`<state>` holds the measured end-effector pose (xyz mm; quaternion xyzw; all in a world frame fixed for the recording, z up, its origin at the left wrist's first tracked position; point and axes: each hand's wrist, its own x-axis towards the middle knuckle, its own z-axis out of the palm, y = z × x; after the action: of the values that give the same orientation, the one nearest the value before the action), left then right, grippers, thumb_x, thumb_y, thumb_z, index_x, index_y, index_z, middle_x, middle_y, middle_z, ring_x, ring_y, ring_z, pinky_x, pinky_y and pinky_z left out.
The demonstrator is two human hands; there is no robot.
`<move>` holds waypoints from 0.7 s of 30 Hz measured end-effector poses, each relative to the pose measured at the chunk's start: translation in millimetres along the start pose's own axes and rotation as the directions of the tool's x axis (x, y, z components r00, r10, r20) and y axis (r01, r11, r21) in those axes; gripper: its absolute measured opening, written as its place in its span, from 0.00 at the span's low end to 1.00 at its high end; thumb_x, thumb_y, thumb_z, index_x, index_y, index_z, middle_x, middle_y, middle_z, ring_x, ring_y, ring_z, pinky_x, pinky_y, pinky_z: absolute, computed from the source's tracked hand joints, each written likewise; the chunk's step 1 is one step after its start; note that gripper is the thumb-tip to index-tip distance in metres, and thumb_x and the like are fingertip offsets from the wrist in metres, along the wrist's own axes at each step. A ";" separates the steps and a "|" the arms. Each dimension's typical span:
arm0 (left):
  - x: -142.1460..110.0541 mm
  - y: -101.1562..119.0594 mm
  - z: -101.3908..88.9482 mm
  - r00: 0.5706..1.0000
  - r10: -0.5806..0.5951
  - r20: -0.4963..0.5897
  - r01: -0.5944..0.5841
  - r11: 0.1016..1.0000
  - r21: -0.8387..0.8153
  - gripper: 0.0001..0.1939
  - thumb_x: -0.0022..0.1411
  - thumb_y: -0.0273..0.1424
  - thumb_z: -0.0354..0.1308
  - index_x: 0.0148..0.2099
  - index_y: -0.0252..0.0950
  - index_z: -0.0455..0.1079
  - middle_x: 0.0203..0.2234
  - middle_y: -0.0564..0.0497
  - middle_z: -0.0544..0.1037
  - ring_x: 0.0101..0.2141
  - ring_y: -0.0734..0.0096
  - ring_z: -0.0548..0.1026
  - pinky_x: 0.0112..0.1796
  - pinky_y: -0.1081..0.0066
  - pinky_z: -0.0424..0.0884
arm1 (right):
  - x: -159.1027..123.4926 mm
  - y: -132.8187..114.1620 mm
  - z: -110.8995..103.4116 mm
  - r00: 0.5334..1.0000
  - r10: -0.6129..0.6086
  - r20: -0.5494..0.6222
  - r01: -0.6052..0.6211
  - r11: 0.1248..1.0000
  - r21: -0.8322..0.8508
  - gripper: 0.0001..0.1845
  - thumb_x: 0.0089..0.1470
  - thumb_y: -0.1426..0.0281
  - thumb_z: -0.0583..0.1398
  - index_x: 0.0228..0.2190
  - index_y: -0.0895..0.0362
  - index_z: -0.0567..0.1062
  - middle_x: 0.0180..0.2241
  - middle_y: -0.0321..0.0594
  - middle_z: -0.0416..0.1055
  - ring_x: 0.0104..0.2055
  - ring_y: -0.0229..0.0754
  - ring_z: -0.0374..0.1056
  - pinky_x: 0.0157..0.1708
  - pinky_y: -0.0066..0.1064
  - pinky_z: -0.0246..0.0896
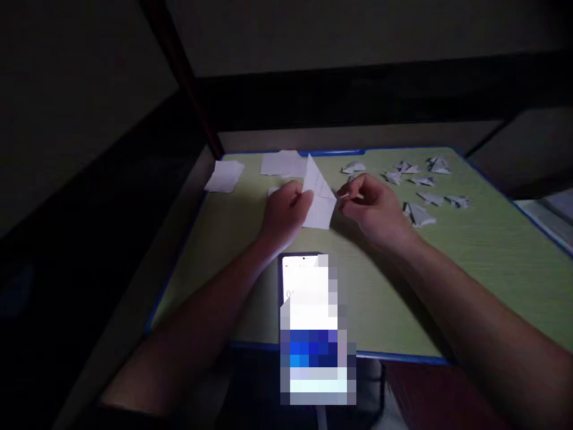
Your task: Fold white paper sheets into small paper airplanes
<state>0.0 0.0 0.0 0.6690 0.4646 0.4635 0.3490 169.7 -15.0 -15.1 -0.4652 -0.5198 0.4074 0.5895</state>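
Tapering white paper [319,214]; folded, pointed

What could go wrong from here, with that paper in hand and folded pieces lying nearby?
In this dim light, the partly folded sheet in the left hand might get a crooked crease. The right hand is close to a folded paper piece, so a small shift might nudge it. The lit phone lies nearer the person than both hands and could get bumped.
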 end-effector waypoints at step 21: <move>-3.1 -0.7 5.7 0.990 -0.107 0.095 0.128 0.960 -0.247 0.12 0.59 0.31 0.53 0.24 0.38 0.57 0.15 0.58 0.63 0.16 0.78 0.66 0.15 0.79 0.62 | -0.8 -3.8 -0.4 0.997 0.069 0.045 -0.075 0.988 0.137 0.10 0.39 0.80 0.63 0.23 0.54 0.69 0.26 0.32 0.67 0.27 0.35 0.64 0.32 0.33 0.64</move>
<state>4.7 -2.9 -3.4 0.6084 0.4261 0.4701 0.4767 170.0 -16.7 -11.6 -0.4336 -0.4847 0.4726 0.5947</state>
